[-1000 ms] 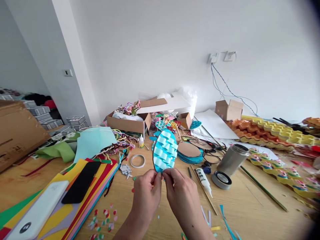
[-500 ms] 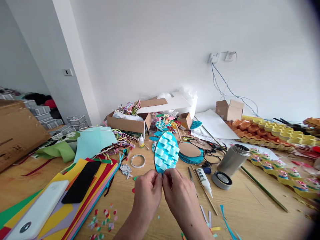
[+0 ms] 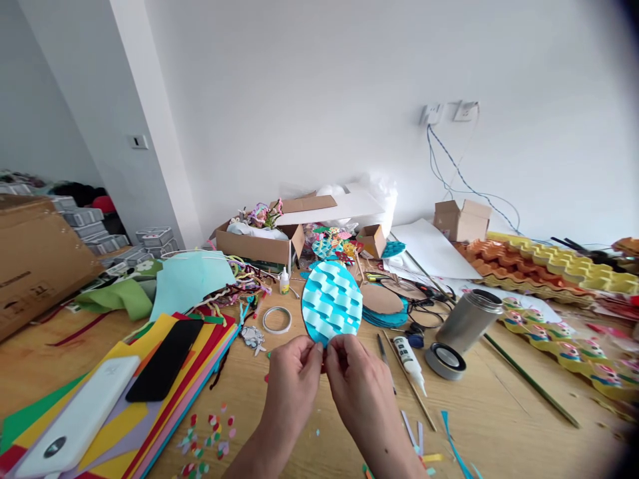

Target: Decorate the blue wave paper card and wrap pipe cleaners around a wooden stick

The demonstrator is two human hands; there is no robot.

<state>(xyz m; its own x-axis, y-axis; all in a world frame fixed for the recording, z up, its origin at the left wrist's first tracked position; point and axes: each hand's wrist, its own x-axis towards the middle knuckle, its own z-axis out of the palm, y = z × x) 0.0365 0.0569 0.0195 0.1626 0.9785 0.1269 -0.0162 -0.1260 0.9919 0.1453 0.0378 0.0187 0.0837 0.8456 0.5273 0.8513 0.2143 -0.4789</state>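
A blue oval paper piece (image 3: 331, 303), covered in rows of lighter folded flaps, stands upright above the wooden table (image 3: 499, 412). My left hand (image 3: 292, 389) pinches its bottom edge from the left. My right hand (image 3: 360, 392) pinches the same edge from the right. The fingertips of both hands meet under the oval. Its flapped face is turned broadly toward me.
Coloured foam sheets (image 3: 150, 392) with a white phone (image 3: 77, 422) and a black phone (image 3: 162, 362) lie left. A tape ring (image 3: 276, 320), glue bottle (image 3: 408, 356), metal cylinder (image 3: 466, 320) and its lid (image 3: 445, 360) sit near. Cardboard boxes (image 3: 259, 243) and yellow paper rows (image 3: 559, 263) stand behind.
The blue oval has turned in my fingers, so its face now looks wider and more toward me. Both hands have stayed at its bottom edge.
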